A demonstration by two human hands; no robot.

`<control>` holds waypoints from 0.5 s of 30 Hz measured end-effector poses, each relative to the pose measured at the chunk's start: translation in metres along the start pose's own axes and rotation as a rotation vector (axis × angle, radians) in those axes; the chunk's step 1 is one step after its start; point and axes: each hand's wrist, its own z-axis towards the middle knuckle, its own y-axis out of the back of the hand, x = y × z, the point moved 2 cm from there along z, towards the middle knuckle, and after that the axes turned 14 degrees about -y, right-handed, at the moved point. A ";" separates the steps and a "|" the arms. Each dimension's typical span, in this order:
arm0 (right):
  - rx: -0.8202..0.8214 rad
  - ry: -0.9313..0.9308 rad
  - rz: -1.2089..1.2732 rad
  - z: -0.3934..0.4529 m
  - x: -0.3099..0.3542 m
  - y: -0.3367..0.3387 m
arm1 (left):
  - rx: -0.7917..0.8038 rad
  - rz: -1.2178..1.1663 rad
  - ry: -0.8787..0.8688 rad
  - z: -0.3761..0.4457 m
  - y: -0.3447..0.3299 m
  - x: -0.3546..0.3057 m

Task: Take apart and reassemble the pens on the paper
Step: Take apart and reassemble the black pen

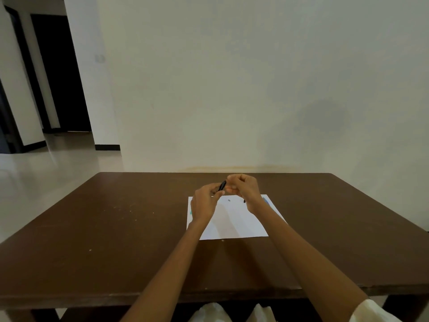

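A white sheet of paper (232,221) lies on the brown table (116,228). Above its far edge both hands hold a black pen (222,185). My left hand (205,203) pinches the pen's lower end and my right hand (243,188) grips its upper end. The pen tilts up to the right. On the paper lie a small grey piece (229,200), a short black part (244,201) beside my right wrist, a blue pen part (266,201) at the right edge and a teal part (191,212) at the left edge, mostly hidden by my left wrist.
The table's far edge stands against a pale wall (255,89). Left of the table is a light tiled floor (46,163) with dark doorways (58,73) behind. The table's front edge runs just above my lap.
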 end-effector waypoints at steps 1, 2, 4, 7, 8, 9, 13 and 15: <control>-0.003 -0.003 0.003 0.000 -0.001 0.000 | 0.000 0.001 -0.004 0.000 0.001 0.000; -0.003 -0.003 0.003 0.000 -0.001 0.000 | -0.001 0.003 -0.009 0.000 0.001 0.001; 0.003 0.010 0.009 0.000 -0.002 -0.001 | -0.011 -0.001 -0.018 -0.001 0.003 0.001; 0.006 0.033 0.073 -0.001 -0.003 -0.002 | -0.043 -0.008 -0.061 -0.001 0.005 0.001; 0.006 0.037 0.097 -0.001 -0.003 -0.002 | -0.053 -0.006 -0.077 -0.002 0.005 0.001; 0.006 0.042 0.110 -0.001 -0.002 -0.002 | -0.061 -0.004 -0.086 -0.001 0.005 0.001; 0.015 0.037 0.095 -0.001 -0.002 -0.002 | -0.084 0.004 -0.088 -0.001 0.004 0.003; 0.012 0.045 0.086 -0.002 -0.001 -0.002 | -0.090 0.001 -0.095 -0.001 0.003 0.003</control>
